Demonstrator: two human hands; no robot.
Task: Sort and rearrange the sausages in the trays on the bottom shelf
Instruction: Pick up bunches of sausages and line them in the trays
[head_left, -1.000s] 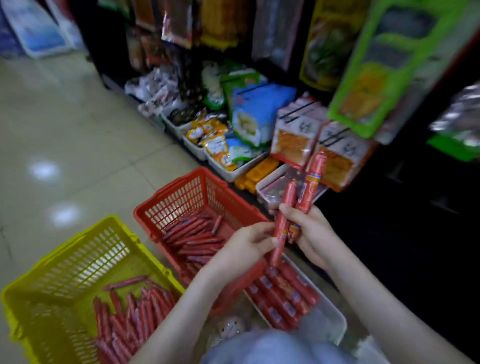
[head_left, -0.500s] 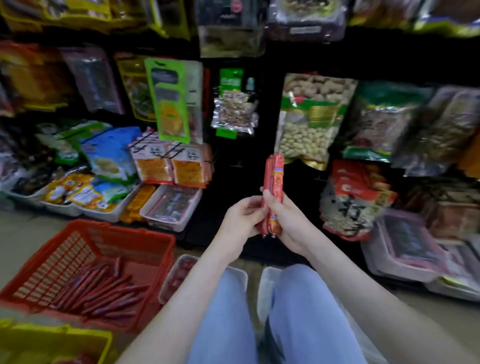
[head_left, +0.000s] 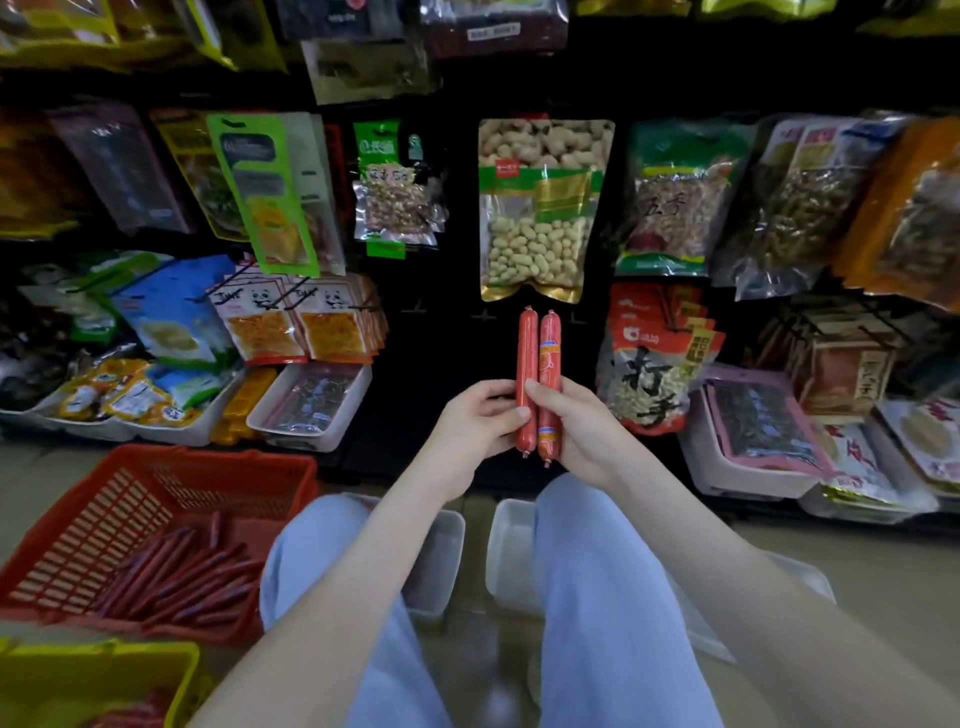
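Sausages (head_left: 526, 353) in red casings, two of them, stood upright side by side and touching between our hands. We held them up before the dark gap in the shelving, just below a hanging bag of peanuts (head_left: 537, 223). Our left hand (head_left: 475, 423) curled its fingers round the left one, fingertips on its front. Our right hand (head_left: 579, 434) gripped the right one, which carried a printed label, with the thumb laid across the front toward its neighbour. Down on our left sat a red basket (head_left: 156, 470) with loose sausages (head_left: 192, 577) heaped along its floor, and a yellow basket (head_left: 104, 670) showed nearer, at the corner. Two white trays (head_left: 441, 551) lay on the floor under our knees, their contents hidden by our legs. A shelf tray (head_left: 311, 410) of packets sat on the bottom shelf to the left.
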